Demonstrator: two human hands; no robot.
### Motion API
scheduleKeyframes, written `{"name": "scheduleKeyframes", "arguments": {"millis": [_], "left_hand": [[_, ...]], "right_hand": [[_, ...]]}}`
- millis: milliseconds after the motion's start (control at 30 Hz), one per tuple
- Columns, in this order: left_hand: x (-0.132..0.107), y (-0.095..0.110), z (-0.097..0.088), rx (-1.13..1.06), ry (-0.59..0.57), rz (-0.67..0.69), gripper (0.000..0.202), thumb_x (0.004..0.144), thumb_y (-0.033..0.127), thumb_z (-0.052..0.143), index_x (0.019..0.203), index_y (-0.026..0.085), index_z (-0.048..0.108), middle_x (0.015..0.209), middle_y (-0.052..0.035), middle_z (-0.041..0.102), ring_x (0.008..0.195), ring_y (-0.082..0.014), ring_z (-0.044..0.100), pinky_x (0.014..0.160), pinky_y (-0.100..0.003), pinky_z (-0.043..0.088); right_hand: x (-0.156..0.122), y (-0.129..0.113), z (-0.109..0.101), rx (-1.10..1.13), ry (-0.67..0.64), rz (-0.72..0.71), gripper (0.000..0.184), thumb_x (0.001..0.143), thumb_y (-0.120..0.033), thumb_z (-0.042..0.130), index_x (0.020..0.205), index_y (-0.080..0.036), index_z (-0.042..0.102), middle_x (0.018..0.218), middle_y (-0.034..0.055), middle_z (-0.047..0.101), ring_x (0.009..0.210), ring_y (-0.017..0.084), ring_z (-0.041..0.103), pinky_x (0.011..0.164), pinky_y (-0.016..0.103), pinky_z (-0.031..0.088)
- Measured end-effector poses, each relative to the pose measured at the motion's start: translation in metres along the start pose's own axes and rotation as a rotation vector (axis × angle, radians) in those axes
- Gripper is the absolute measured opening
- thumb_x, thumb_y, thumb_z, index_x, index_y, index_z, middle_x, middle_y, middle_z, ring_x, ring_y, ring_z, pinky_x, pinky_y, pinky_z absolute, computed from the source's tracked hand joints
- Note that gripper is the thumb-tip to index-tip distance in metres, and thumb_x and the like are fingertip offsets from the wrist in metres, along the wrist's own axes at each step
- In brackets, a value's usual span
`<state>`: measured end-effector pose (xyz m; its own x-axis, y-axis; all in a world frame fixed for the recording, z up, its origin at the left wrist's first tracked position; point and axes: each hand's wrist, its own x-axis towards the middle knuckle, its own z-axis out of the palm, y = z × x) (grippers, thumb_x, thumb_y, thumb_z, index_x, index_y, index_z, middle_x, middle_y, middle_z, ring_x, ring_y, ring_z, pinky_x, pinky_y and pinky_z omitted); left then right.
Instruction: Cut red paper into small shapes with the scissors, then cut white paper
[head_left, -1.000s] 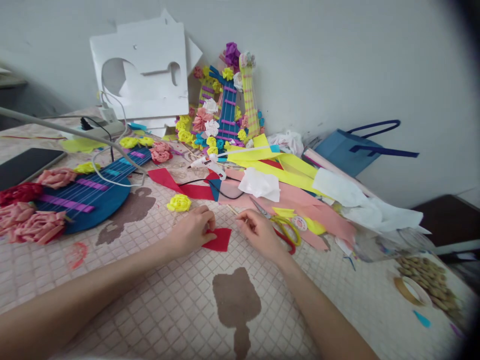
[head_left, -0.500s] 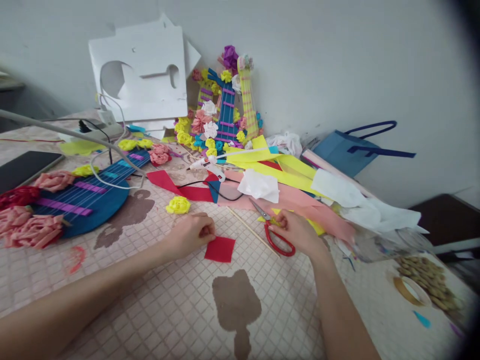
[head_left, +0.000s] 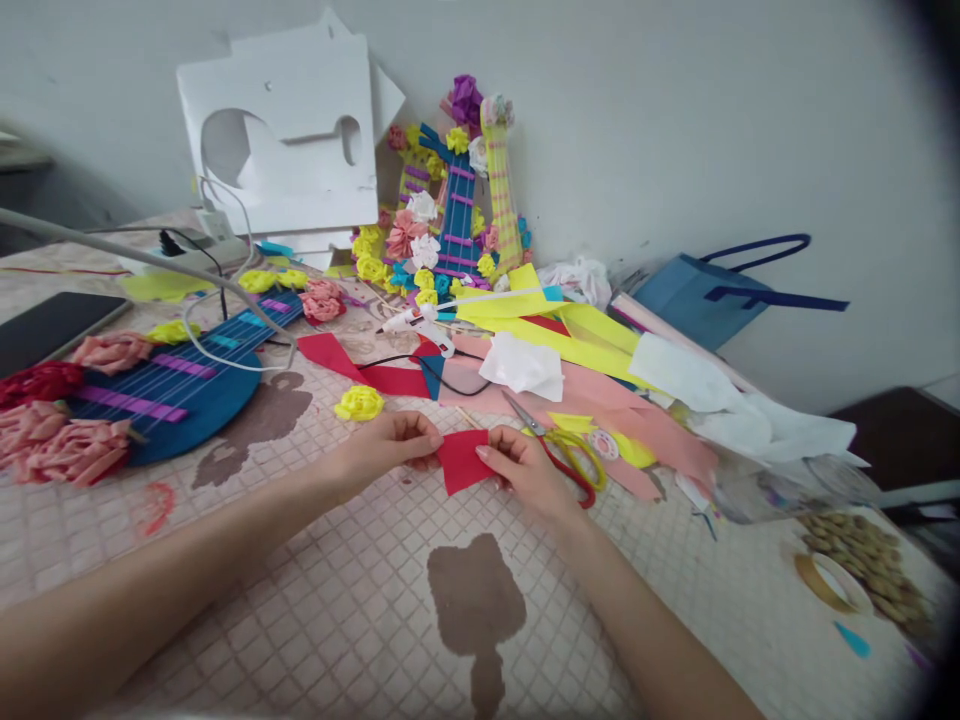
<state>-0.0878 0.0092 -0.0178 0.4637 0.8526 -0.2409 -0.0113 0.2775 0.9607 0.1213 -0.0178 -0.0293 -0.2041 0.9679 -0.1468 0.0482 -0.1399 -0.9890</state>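
A small red square of crepe paper is stretched between my two hands above the table. My left hand pinches its left edge. On the opposite edge, my right hand grips it with the thumb on top. Scissors with red and yellow handles lie just beyond my right hand, partly covered by it. A wooden stick shows only its far end behind the square. Past my left hand sits a yellow paper rose.
A blue paper guitar with pink roses lies at left, a cable crossing it. Behind are a glue gun, red strips, pink paper and decorated guitars against the wall. A tape roll is at right.
My right hand has left the scissors and moved left onto the red square. The square is now raised and held by both hands; the scissors lie on the table.
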Motion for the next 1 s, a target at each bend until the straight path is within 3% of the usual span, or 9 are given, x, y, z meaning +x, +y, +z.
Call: {"name": "scheduleKeyframes", "arguments": {"millis": [133,233,400,633,733,833,900,1000], "left_hand": [[0.001,-0.004,0.004,-0.186,0.016,-0.045,0.031,0.075,0.042,0.07,0.084,0.015,0.059,0.078,-0.0017,0.067,0.072,-0.0133,0.064,0.073,-0.029,0.05],[0.0,-0.007,0.009,-0.253,-0.022,-0.087,0.037,0.07,0.042,0.076,0.089,0.015,0.06,0.082,-0.0026,0.068,0.074,-0.0138,0.064,0.072,-0.028,0.05],[-0.002,-0.009,0.013,-0.193,0.024,-0.086,0.031,0.065,0.034,0.08,0.07,0.014,0.057,0.065,0.0014,0.062,0.06,-0.0079,0.057,0.058,-0.019,0.044],[0.002,-0.013,0.008,0.028,0.061,-0.03,0.028,0.073,0.039,0.069,0.072,0.016,0.053,0.058,0.0035,0.055,0.049,-0.0078,0.05,0.044,-0.019,0.03],[0.0,-0.015,0.008,0.275,0.175,0.194,0.025,0.077,0.034,0.067,0.092,0.017,0.056,0.081,-0.0022,0.063,0.066,-0.0138,0.059,0.054,-0.024,0.043],[-0.006,-0.013,0.011,0.554,0.318,0.553,0.032,0.08,0.023,0.064,0.11,0.021,0.055,0.108,-0.0066,0.06,0.098,-0.0202,0.058,0.082,-0.036,0.048],[-0.009,-0.01,0.014,0.701,0.31,0.66,0.025,0.082,0.022,0.064,0.106,0.022,0.06,0.106,-0.006,0.058,0.104,-0.0217,0.054,0.088,-0.039,0.044],[-0.01,-0.007,0.016,0.805,0.264,0.687,0.016,0.08,0.031,0.069,0.094,0.023,0.067,0.096,-0.0048,0.056,0.097,-0.0224,0.053,0.084,-0.039,0.044]], "right_hand": [[-0.001,0.002,0.002,0.062,0.066,0.048,0.028,0.073,-0.041,0.071,0.073,-0.019,0.055,0.056,-0.0068,0.048,0.043,0.005,0.037,0.039,0.018,0.022],[-0.002,0.004,0.007,0.108,0.09,0.034,0.027,0.074,-0.041,0.07,0.074,-0.019,0.055,0.053,-0.0073,0.047,0.041,0.005,0.036,0.037,0.017,0.022],[-0.001,0.006,0.008,0.118,0.052,-0.005,0.026,0.076,-0.041,0.069,0.073,-0.019,0.055,0.052,-0.0072,0.048,0.041,0.006,0.04,0.037,0.017,0.029],[-0.001,0.009,0.006,0.117,0.038,-0.013,0.026,0.078,-0.041,0.068,0.073,-0.018,0.055,0.051,-0.007,0.049,0.042,0.007,0.043,0.039,0.018,0.033],[-0.001,0.01,0.008,0.139,0.039,-0.007,0.025,0.076,-0.04,0.07,0.082,-0.019,0.056,0.054,-0.0078,0.05,0.043,0.007,0.044,0.039,0.018,0.034],[-0.001,0.01,0.01,0.167,0.039,-0.012,0.034,0.076,-0.038,0.071,0.1,-0.022,0.055,0.06,-0.0087,0.052,0.044,0.006,0.046,0.039,0.018,0.035],[-0.001,0.01,0.011,0.168,0.033,-0.022,0.038,0.077,-0.037,0.071,0.106,-0.022,0.052,0.06,-0.0092,0.052,0.044,0.007,0.046,0.04,0.018,0.035],[-0.001,0.01,0.013,0.166,0.011,-0.035,0.038,0.078,-0.037,0.07,0.107,-0.022,0.051,0.059,-0.0093,0.051,0.043,0.007,0.044,0.039,0.018,0.035]]}}
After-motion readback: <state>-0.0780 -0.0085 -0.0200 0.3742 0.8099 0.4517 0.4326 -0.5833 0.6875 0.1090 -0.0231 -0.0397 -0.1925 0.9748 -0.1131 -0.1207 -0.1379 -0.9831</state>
